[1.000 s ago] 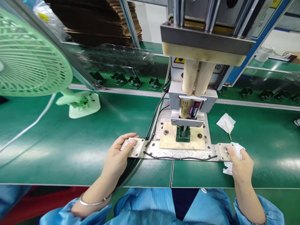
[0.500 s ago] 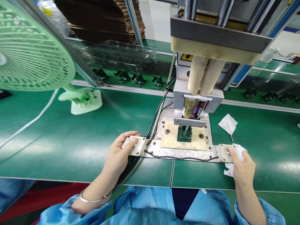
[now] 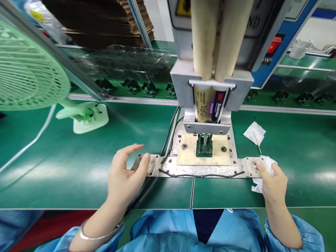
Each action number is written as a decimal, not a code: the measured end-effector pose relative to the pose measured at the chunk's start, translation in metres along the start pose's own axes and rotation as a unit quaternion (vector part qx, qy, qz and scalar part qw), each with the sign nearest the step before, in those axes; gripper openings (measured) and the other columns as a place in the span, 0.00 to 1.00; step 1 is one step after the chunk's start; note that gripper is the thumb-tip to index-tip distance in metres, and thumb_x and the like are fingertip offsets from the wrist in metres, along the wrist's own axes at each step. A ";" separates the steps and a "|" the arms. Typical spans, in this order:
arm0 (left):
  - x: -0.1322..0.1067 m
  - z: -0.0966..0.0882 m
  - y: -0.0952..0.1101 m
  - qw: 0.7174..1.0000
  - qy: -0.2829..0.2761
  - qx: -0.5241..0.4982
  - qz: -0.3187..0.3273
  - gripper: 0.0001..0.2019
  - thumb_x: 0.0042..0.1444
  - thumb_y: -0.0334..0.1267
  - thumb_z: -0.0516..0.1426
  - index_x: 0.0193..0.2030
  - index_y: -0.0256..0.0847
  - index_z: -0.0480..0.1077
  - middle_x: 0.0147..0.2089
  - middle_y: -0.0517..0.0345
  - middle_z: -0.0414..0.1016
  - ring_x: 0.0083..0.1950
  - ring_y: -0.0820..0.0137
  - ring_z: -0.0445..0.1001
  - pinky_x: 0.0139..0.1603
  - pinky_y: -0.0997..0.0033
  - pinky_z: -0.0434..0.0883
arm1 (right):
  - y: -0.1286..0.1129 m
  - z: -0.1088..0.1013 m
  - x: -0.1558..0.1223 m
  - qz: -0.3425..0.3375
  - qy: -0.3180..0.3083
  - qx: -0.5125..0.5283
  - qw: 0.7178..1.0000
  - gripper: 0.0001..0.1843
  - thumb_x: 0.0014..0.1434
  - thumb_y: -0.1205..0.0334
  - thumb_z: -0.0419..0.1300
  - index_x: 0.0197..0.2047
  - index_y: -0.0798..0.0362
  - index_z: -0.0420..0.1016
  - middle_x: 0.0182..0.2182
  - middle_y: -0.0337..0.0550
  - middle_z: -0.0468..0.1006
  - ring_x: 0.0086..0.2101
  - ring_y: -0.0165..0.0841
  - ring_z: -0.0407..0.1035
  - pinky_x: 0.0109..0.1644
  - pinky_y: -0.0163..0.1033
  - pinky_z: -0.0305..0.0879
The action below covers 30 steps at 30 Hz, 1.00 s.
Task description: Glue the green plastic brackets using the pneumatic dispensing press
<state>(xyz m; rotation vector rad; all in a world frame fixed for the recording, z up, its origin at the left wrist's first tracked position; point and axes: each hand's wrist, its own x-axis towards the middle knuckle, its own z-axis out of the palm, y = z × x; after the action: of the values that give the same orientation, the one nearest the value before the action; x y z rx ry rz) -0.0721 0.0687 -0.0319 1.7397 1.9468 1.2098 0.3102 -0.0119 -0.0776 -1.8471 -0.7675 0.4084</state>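
Green part (image 3: 204, 152): Sits in the cream plate (image 3: 220, 158) at the machine's foot; a crooked seat could spoil its alignment.
Clear tip (image 3: 205, 139): Meets the part in my line of sight, though whether they touch I cannot tell; contact could smear or scrape it.
Tubes (image 3: 207, 105): Stand side by side in the bracket (image 3: 207, 128) above; a loose fit could swing the tip off line.
Left hand (image 3: 126, 173): Spread wide by the left block (image 3: 155, 165), gripping nothing; thumb contact is unclear.
Right hand (image 3: 273, 182): Half curled around the right block (image 3: 249, 168), thumb at its button (image 3: 255, 166); a stray press could trigger movement.
Tissue (image 3: 268, 163): Bunched against that hand; it could slip under the grip.
Cable (image 3: 183, 175): Runs along the bar between blocks; a snag could tug it loose.
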 end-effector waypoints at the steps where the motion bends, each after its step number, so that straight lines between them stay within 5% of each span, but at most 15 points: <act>1: 0.002 -0.001 0.011 0.999 0.006 0.017 0.051 0.19 0.55 0.48 0.59 0.49 0.40 0.71 0.52 0.48 0.73 0.57 0.54 0.70 0.61 0.52 0.65 | -0.001 0.000 0.000 0.002 -0.001 0.001 1.000 0.33 0.46 0.37 0.69 0.20 0.52 0.55 0.18 0.32 0.58 0.22 0.27 0.53 0.22 0.32 0.51; 3: 0.009 0.001 0.033 0.990 -0.047 0.018 0.134 0.19 0.56 0.48 0.59 0.51 0.40 0.69 0.53 0.48 0.73 0.58 0.55 0.70 0.62 0.53 0.66 | -0.001 0.000 0.000 0.003 -0.001 -0.007 1.000 0.32 0.46 0.37 0.69 0.20 0.52 0.56 0.18 0.32 0.59 0.22 0.27 0.54 0.22 0.32 0.52; 5: 0.016 0.011 0.051 0.974 -0.167 -0.011 0.152 0.26 0.55 0.50 0.61 0.57 0.42 0.65 0.57 0.49 0.71 0.58 0.56 0.71 0.61 0.54 0.68 | -0.001 0.000 0.000 0.007 -0.001 -0.019 1.000 0.31 0.45 0.36 0.69 0.21 0.52 0.59 0.19 0.33 0.60 0.22 0.28 0.55 0.22 0.32 0.52; 8: 0.028 0.035 0.067 0.932 -0.341 -0.041 0.117 0.43 0.47 0.54 0.65 0.66 0.42 0.55 0.67 0.45 0.62 0.64 0.51 0.66 0.63 0.50 0.66 | -0.002 -0.001 0.000 0.012 -0.004 -0.016 1.000 0.31 0.45 0.35 0.69 0.21 0.52 0.60 0.19 0.33 0.61 0.22 0.28 0.56 0.22 0.32 0.52; 11: 0.037 0.059 0.074 0.895 -0.430 -0.082 0.083 0.44 0.45 0.52 0.67 0.66 0.39 0.55 0.65 0.41 0.64 0.63 0.51 0.67 0.64 0.48 0.65 | -0.002 -0.001 -0.001 0.001 -0.005 -0.008 1.000 0.32 0.46 0.37 0.69 0.20 0.51 0.55 0.18 0.33 0.58 0.21 0.27 0.54 0.21 0.32 0.52; 15: 0.041 0.070 0.079 0.865 -0.463 -0.183 0.062 0.34 0.50 0.48 0.66 0.60 0.37 0.63 0.62 0.42 0.68 0.63 0.55 0.68 0.66 0.51 0.63 | -0.003 0.000 -0.001 0.003 -0.009 0.004 1.000 0.32 0.46 0.38 0.69 0.20 0.51 0.54 0.18 0.32 0.58 0.21 0.27 0.54 0.21 0.32 0.51; 19: 0.042 0.061 0.086 0.837 -0.488 -0.245 -0.016 0.31 0.50 0.48 0.66 0.58 0.37 0.66 0.62 0.44 0.68 0.63 0.57 0.68 0.68 0.54 0.62 | 0.000 0.000 -0.001 0.012 -0.017 0.016 1.000 0.32 0.46 0.37 0.69 0.20 0.52 0.57 0.18 0.32 0.59 0.22 0.27 0.54 0.22 0.31 0.51; 23: 0.038 0.046 0.095 0.811 -0.521 -0.254 -0.073 0.24 0.53 0.52 0.64 0.51 0.40 0.72 0.52 0.51 0.76 0.56 0.60 0.73 0.60 0.61 0.69 | 0.003 0.000 0.000 -0.003 -0.022 0.032 0.999 0.32 0.47 0.37 0.70 0.21 0.52 0.57 0.19 0.32 0.58 0.22 0.27 0.53 0.22 0.32 0.51; 26: 0.026 0.038 0.096 0.795 -0.512 -0.260 -0.196 0.21 0.49 0.55 0.65 0.39 0.38 0.76 0.40 0.54 0.78 0.46 0.63 0.75 0.45 0.68 0.73 | 0.004 0.002 0.002 -0.008 -0.023 0.034 0.999 0.33 0.47 0.37 0.70 0.21 0.52 0.56 0.19 0.32 0.58 0.22 0.27 0.53 0.22 0.32 0.50; 28: 0.014 0.034 0.091 0.746 -0.512 -0.295 -0.307 0.22 0.45 0.56 0.67 0.32 0.36 0.75 0.32 0.54 0.76 0.38 0.64 0.75 0.35 0.70 0.73 | 0.005 0.002 0.002 -0.009 -0.012 0.033 0.999 0.33 0.47 0.37 0.70 0.20 0.52 0.56 0.18 0.32 0.58 0.22 0.27 0.53 0.22 0.32 0.50; 30: 0.001 0.030 0.085 0.668 -0.547 -0.351 -0.363 0.23 0.45 0.57 0.66 0.30 0.34 0.75 0.31 0.50 0.77 0.35 0.63 0.75 0.34 0.68 0.72 | 0.006 0.000 -0.001 -0.019 0.028 0.021 0.999 0.30 0.48 0.38 0.70 0.20 0.53 0.60 0.19 0.33 0.58 0.22 0.28 0.54 0.22 0.33 0.50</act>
<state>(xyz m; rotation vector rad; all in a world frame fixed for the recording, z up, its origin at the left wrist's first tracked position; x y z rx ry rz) 0.0068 0.0760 0.0114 0.7227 0.9533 0.2951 0.3113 -0.0146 -0.0830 -1.7953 -0.7498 0.3445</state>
